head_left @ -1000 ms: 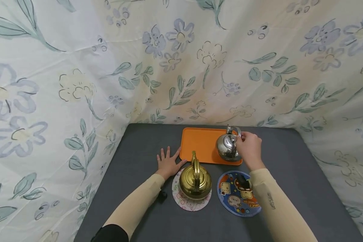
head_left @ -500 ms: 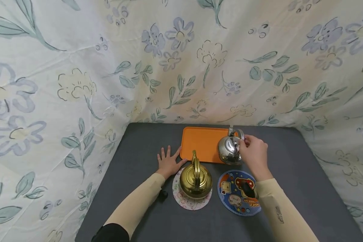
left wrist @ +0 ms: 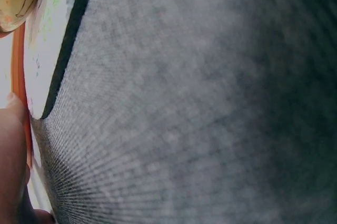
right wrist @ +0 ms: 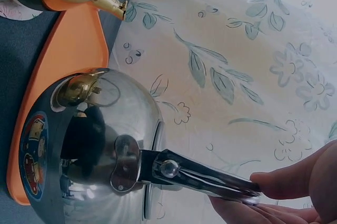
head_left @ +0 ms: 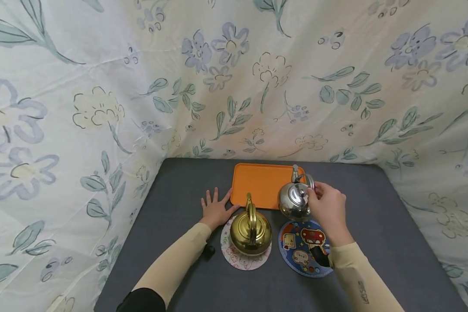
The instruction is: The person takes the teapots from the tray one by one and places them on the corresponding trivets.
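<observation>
A silver kettle (head_left: 294, 200) hangs by its handle from my right hand (head_left: 329, 210), over the front right edge of the orange tray (head_left: 257, 186). In the right wrist view, thumb and fingers grip the handle (right wrist: 205, 174) of the kettle. My left hand (head_left: 216, 212) lies with spread, straight fingers on the table, thumb and forefinger at the tray's left edge. Just right of it a gold kettle (head_left: 251, 234) stands on a round pink floral mat (head_left: 243, 262). Below the silver kettle lies a round blue cartoon mat (head_left: 306, 260), partly hidden by the right wrist.
A dark grey cloth covers the table (head_left: 366, 225). Behind it and along the sides hangs a floral curtain (head_left: 271, 125). Close to the left wrist camera is the pink mat's edge (left wrist: 50, 50).
My right hand has carried the silver kettle off the tray's right part, first slightly right, then toward me. The left hand, gold kettle, tray and mats stay where they were.
</observation>
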Demonstrator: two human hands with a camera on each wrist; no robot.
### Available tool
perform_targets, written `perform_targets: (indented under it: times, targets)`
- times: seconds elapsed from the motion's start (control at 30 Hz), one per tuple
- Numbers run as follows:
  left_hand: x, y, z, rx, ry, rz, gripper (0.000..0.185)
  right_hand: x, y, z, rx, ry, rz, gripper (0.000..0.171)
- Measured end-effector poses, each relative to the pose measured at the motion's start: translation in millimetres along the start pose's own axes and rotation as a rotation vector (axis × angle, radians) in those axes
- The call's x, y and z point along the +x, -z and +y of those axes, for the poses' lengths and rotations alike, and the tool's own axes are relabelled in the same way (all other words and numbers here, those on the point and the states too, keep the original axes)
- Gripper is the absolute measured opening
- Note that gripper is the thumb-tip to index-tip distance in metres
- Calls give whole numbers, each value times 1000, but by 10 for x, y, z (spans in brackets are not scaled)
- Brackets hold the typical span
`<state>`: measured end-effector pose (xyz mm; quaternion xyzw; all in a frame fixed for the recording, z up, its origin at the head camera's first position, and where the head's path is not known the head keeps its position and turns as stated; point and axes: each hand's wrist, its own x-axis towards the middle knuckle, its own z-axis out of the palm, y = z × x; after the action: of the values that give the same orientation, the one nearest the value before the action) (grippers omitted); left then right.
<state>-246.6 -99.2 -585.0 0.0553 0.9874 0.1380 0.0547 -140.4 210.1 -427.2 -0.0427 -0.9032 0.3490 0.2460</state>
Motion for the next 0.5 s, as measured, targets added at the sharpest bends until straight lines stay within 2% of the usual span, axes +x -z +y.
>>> perform_targets:
  times: [0.5]
  targets:
    - [-9, 4, 6, 12, -4, 6, 79, -217, 128, 35, 22, -9, 27, 30]
